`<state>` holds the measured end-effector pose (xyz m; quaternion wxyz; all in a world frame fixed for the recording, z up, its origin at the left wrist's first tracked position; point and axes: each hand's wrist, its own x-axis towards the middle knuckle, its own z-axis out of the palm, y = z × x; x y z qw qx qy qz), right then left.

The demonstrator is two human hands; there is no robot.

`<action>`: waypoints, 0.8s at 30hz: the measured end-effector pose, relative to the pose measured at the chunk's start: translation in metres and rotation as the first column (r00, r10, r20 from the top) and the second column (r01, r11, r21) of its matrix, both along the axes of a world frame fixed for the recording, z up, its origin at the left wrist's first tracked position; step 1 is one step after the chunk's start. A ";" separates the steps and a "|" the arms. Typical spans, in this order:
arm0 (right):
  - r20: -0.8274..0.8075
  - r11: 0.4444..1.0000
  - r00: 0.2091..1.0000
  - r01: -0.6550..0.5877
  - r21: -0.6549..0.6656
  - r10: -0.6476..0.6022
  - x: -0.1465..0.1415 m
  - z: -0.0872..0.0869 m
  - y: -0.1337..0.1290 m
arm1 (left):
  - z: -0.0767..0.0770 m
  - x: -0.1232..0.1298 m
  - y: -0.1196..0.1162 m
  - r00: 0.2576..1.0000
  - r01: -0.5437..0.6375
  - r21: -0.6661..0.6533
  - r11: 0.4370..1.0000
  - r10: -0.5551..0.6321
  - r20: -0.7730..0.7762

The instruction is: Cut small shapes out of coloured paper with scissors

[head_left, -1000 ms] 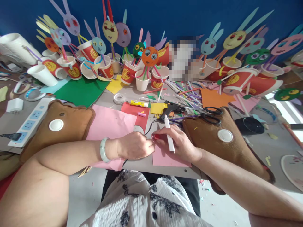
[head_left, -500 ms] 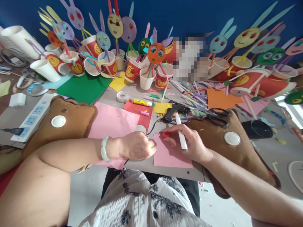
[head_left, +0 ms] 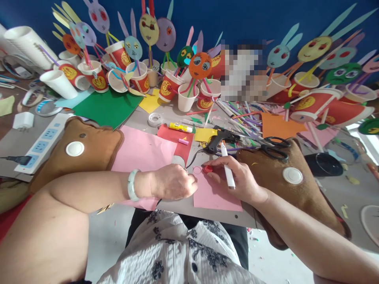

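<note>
Gripping a white marker (head_left: 227,166) in bent fingers of the right hand (head_left: 243,178), with a red piece (head_left: 207,169) at their tips, over pink paper (head_left: 216,198). Curling the left hand (head_left: 173,181) nearby; cannot tell its contents.

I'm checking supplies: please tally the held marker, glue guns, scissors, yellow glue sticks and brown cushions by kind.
White marker in right hand: 1
Black glue gun: 1
Black-handled scissors: 1
Yellow glue stick: 1
Brown cushions: 2
Total: 6
</note>
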<state>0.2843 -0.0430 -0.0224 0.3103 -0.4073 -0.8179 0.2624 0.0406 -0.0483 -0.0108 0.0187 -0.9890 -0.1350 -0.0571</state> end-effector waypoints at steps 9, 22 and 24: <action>0.006 1.000 1.000 -0.024 0.007 0.024 0.001 -0.003 0.001 | 0.000 0.000 -0.001 1.000 0.002 0.014 1.000 -0.002 0.013; 0.017 1.000 1.000 -0.008 -0.013 0.008 -0.001 0.000 0.001 | 0.001 0.000 0.000 1.000 0.013 0.003 1.000 -0.013 0.010; 0.026 1.000 1.000 -0.005 -0.025 0.005 -0.001 0.001 0.001 | 0.002 0.000 0.000 1.000 0.010 0.000 1.000 -0.010 -0.012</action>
